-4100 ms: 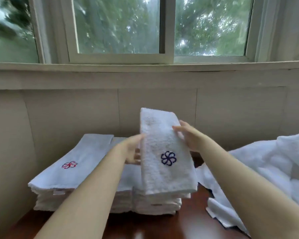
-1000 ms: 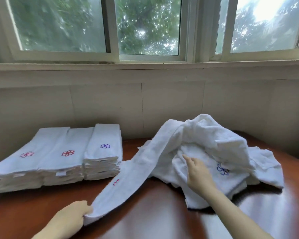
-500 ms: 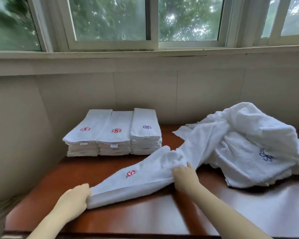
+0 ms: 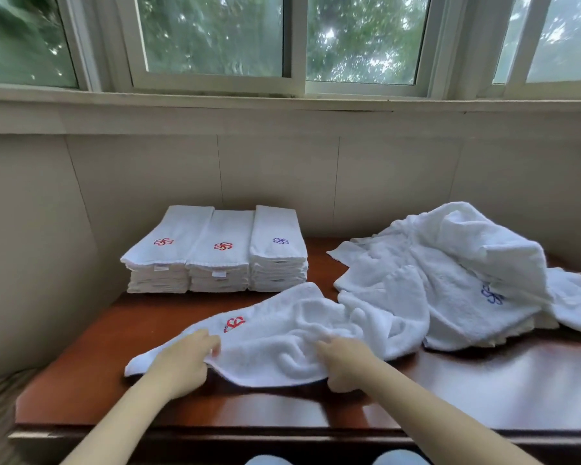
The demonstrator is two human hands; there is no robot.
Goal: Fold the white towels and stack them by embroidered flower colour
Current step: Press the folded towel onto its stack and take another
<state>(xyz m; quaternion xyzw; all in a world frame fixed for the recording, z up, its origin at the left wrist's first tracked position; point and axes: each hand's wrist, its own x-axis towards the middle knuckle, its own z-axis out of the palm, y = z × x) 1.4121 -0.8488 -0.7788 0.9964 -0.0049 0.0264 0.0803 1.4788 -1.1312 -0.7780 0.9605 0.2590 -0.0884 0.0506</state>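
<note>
The table [image 4: 483,391] now holds three groups of cloth, not two. A second ago this towel was one long tail out of the pile [image 4: 450,273] on the right. The pile has sagged and lies lower, with a blue flower [image 4: 492,294] showing on its near slope. The stacks [image 4: 222,260] at the far left have not changed: two topped with red flowers, and one with a purple flower on the right.

The towel [image 4: 282,330] I dragged out lies bunched across the near middle of the table. Its right end is still against the pile, and I cannot tell whether it is fully free. My left hand [image 4: 185,360] has moved in from the towel's left tip and grips the near edge, fingers curled over the cloth. My right hand [image 4: 346,360] has slid toward me and pinches the same edge further right, thumb underneath. The red flower [image 4: 233,324] sits face up just beyond my left fingers, half creased.

So I judge the pulling is done. The towel needs spreading flat before I fold it, and it belongs on a red stack.
</note>
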